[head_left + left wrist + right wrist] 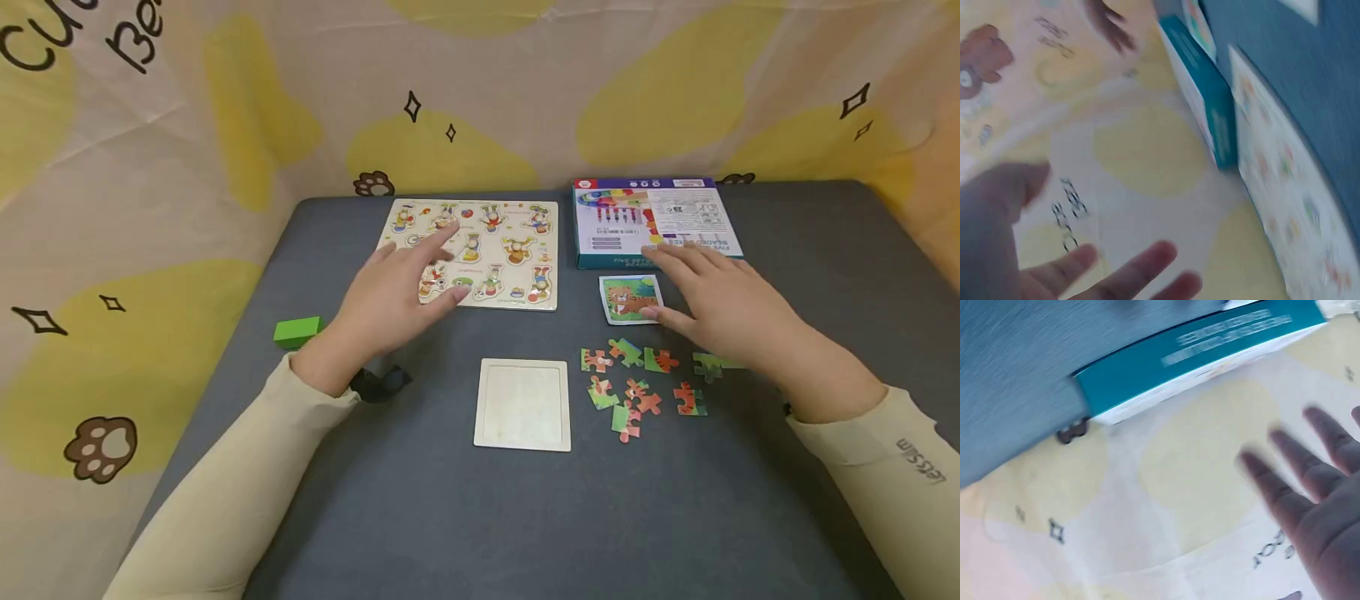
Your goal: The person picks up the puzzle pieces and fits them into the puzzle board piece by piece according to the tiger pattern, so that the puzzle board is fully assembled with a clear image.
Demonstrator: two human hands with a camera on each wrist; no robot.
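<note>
My left hand [401, 292] hovers with spread fingers over the left part of a wooden board with animal figures [510, 279]. In the left wrist view its fingers [1141, 269] are apart and hold nothing. Above the right side, my right hand [731, 304] has its fingers extended, near a small tiger picture card [628, 298] and a flat box [660, 217]. The right wrist view shows that palm and fingers [1300, 506] empty. Several loose jigsaw pieces [628, 353] lie below the card. Beside them is a square wooden tray [522, 405] with a raised rim.
A green block [297, 332] sits at the left edge of the dark grey table [420, 517], close to my left forearm. Part of a dark strap [382, 383] shows by the left wrist. Patterned cloth [480, 83] hangs behind the table and along its left.
</note>
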